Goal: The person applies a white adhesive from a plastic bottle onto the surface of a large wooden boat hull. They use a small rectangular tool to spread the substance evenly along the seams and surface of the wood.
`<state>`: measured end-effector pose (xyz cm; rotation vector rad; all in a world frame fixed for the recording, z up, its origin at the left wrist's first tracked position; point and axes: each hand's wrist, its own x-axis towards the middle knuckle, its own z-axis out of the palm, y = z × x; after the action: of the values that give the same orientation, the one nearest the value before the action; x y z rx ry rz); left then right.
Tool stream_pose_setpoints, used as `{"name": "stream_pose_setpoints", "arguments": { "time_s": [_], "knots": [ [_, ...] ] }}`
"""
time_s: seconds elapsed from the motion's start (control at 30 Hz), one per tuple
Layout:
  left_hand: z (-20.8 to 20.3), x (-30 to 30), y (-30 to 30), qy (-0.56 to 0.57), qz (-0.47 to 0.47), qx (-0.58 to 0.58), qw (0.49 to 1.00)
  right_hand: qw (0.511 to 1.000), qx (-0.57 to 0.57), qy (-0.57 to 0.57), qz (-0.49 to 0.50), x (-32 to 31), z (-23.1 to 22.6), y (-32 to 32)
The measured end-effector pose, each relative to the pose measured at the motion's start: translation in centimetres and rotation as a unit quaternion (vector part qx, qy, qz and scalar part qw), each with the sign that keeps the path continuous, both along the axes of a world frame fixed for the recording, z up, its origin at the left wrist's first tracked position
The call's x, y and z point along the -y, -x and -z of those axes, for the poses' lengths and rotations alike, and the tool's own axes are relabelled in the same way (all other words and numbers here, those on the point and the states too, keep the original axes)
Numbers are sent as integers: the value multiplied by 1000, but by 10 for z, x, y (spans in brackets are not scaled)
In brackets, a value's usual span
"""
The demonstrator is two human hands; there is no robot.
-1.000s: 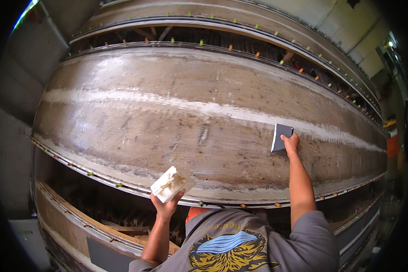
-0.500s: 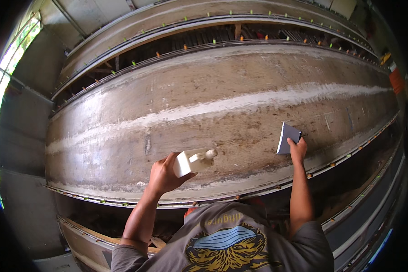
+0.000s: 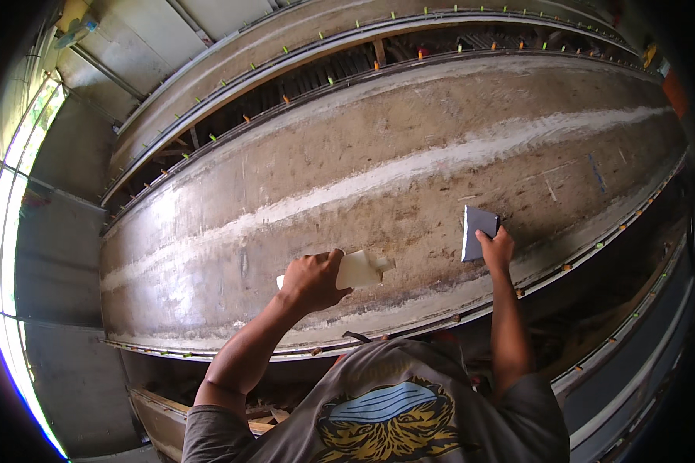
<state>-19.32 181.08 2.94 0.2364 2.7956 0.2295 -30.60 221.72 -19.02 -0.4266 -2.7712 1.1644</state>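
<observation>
My left hand (image 3: 315,279) is wrapped round a cream plastic jug (image 3: 357,270), held low over the long brown tabletop (image 3: 301,228). The jug's far end points right, and I cannot make out its mouth against the surface. To the right, my right hand (image 3: 498,248) grips a flat grey scraper (image 3: 479,224) with a pale left edge. Its thumb lies on top of the plate. Whether the scraper touches the tabletop is hard to tell.
A rough whitish band (image 3: 409,166) runs lengthwise along the tabletop. Behind it, another long table (image 3: 286,73) stands across a dark gap. Small green and orange pegs (image 3: 286,99) line the edges. Grey wall panels and a bright window (image 3: 8,231) are at the left.
My left hand has turned over and moved slightly right, tipping the jug lower. The scraper has shifted a little to the left with my right hand. The whole view has tilted.
</observation>
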Motion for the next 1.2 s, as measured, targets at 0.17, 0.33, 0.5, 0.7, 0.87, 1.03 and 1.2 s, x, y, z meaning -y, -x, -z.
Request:
{"name": "stream_pose_setpoints", "arguments": {
  "time_s": [0.17,0.33,0.5,0.7,0.87,1.03,1.2],
  "knots": [
    [9,-12,14,28,31,18,999,1000,3,3,-6,1,-2,-2],
    [4,-39,39,42,44,49,997,1000,7,-16,-5,-2,5,-1],
    [15,-49,66,68,57,44,995,1000,11,-28,0,0,4,-2],
    [25,-38,105,122,43,-6,992,1000,9,5,14,-1,7,-2],
    [19,-23,140,147,12,-28,989,1000,1,-25,18,-1,12,-2],
    [21,-27,129,158,32,-15,987,999,27,-28,7,-10,22,0],
    [32,-52,84,105,71,59,990,999,36,-14,11,-6,16,1]
  ]
}}
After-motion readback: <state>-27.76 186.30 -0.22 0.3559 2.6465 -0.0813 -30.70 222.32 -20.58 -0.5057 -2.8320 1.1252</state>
